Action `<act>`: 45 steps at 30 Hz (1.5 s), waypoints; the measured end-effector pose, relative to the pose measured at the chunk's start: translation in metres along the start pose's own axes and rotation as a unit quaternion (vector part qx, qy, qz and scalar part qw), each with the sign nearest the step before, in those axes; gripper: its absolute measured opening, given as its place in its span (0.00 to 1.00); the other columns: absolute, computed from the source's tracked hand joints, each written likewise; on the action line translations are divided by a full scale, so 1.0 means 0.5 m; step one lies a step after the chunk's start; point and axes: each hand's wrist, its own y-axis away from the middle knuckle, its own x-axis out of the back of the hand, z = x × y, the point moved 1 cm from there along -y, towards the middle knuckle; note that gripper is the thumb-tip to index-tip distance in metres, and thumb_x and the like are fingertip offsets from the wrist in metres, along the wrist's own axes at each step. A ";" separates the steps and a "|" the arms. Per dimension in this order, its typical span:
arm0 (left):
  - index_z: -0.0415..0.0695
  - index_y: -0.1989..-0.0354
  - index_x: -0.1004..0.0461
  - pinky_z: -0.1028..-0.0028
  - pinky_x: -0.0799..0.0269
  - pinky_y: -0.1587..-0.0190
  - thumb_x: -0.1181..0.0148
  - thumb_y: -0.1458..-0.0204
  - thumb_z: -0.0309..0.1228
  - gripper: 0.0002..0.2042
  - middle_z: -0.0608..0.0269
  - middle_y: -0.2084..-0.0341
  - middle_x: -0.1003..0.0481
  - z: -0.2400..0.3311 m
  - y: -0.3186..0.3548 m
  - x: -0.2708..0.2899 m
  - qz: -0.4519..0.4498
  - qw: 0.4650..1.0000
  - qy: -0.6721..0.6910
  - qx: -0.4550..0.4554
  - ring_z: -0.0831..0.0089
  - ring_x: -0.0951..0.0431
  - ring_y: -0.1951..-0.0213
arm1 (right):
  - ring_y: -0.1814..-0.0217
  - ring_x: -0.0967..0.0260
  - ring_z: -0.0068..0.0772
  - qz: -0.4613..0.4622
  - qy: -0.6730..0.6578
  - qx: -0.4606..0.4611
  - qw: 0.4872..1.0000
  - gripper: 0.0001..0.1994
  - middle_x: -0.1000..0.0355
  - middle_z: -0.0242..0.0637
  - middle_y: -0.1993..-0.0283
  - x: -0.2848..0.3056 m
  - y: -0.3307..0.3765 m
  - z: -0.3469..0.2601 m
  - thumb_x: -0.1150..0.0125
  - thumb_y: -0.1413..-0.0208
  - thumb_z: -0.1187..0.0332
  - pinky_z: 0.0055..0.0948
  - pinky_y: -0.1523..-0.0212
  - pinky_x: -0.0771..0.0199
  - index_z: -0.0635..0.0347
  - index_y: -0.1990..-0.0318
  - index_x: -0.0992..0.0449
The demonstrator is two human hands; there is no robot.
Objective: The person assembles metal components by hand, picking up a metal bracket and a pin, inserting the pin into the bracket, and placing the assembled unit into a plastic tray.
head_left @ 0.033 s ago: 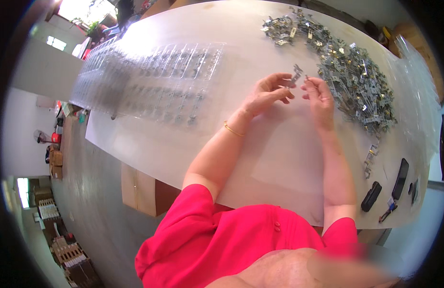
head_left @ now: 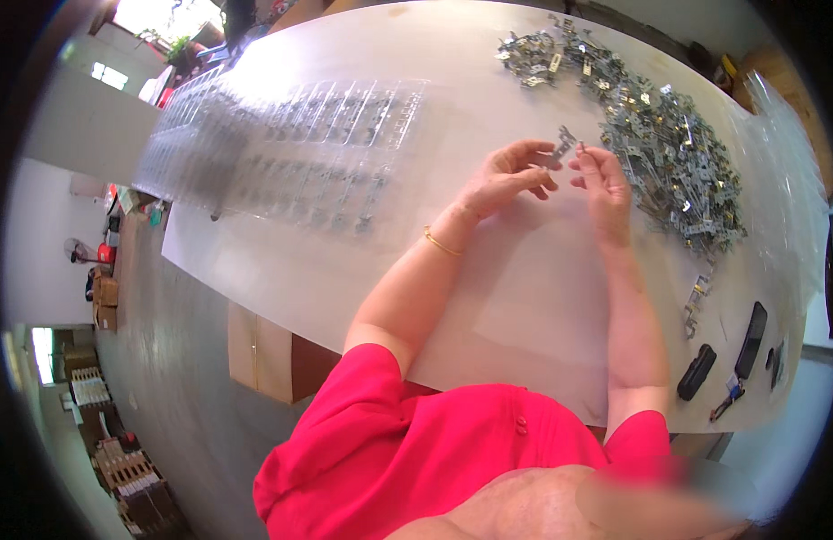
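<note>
1. I see the clip [head_left: 564, 142], a small grey metal piece, held up over the table [head_left: 525, 297] between the two hands, just left of the pile [head_left: 678, 153] of like pieces.

2. The left hand [head_left: 508, 175] pinches the clip's lower end with thumb and forefinger. The right hand [head_left: 599, 175] has its fingertips at the clip's right side. It looks to be touching, though the view is too small for me to be sure. The hands are close together, not apart.

3. Handling, as I judge it: stamped sheet metal, so light and stiff, not fragile. It is likely smooth with thin edges that could bite or slip, so a fingertip pinch on the flat faces near one end suits it better than a grip on the edges.

4. Its long axis runs from the left hand's fingertips up and away toward the far side of the table, tilted slightly right toward the pile. The free end points away from me.

5. Left of the pile, well apart across the table, lie clear trays [head_left: 290, 153] in rows with small parts seated in their pockets.

6. Near of the pile, at the table's right edge, lie a few loose clips, a black case [head_left: 696, 372], a dark phone [head_left: 751, 339] and keys [head_left: 727, 399].
</note>
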 end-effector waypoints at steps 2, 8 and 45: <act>0.34 0.38 0.37 0.71 0.21 0.57 0.42 0.42 0.27 0.24 0.53 0.53 0.24 0.004 0.002 0.006 -0.027 1.000 0.005 -0.008 0.68 0.20 0.58 | 0.59 0.25 0.23 -0.027 -0.028 -0.009 0.999 0.06 0.24 0.29 0.60 -0.003 -0.006 -0.001 0.44 0.34 0.68 0.23 0.60 0.24 0.58 0.55 0.23; 0.34 0.41 0.36 0.70 0.21 0.57 0.42 0.42 0.28 0.22 0.53 0.56 0.23 0.020 0.006 0.000 -0.053 0.997 0.046 0.032 0.67 0.19 0.60 | 0.59 0.24 0.26 -0.048 -0.143 -0.097 0.984 0.07 0.23 0.34 0.59 0.014 -0.012 0.015 0.45 0.33 0.67 0.25 0.60 0.22 0.59 0.55 0.24; 0.36 0.61 0.22 0.72 0.24 0.62 0.37 0.46 0.28 0.09 0.54 0.70 0.20 0.013 0.003 -0.019 0.201 0.870 -0.426 -0.147 0.70 0.20 0.68 | 0.60 0.24 0.25 0.027 -0.181 -0.073 0.980 0.08 0.26 0.32 0.61 -0.008 -0.004 0.034 0.42 0.35 0.66 0.27 0.58 0.17 0.61 0.56 0.25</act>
